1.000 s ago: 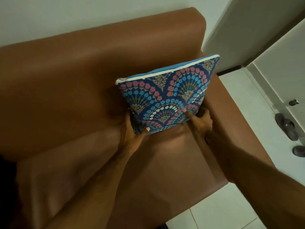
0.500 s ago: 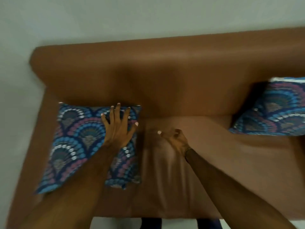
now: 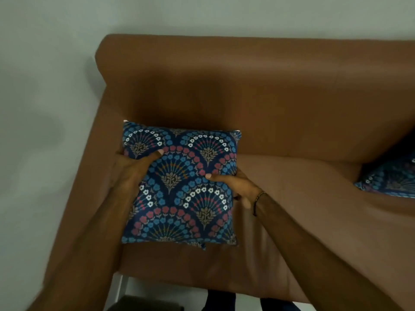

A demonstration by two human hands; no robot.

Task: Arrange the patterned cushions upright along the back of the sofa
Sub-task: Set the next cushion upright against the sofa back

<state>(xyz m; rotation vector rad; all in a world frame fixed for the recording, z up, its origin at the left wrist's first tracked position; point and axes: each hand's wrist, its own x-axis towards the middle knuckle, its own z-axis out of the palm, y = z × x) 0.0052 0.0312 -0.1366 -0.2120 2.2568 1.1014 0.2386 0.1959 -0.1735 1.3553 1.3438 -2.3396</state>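
Note:
A square cushion (image 3: 179, 187) with a dark blue, red and white fan pattern is held over the left end of the brown sofa (image 3: 292, 97). My left hand (image 3: 132, 169) grips its left edge, thumb on the front face. My right hand (image 3: 238, 187) grips its right edge, thumb on the pattern. The cushion's top edge lies near the foot of the backrest. A second patterned cushion (image 3: 390, 180) leans against the backrest at the far right, cut off by the frame edge.
The sofa's left armrest (image 3: 89, 176) stands against a pale wall (image 3: 45, 108). The seat (image 3: 303, 209) stretches between the two cushions. White floor and a dark object (image 3: 143, 304) show below the sofa's front edge.
Half a second ago my left hand lay flat on this cushion and my right hand was empty over the seat. Now both hands grip its sides and it is raised and squared.

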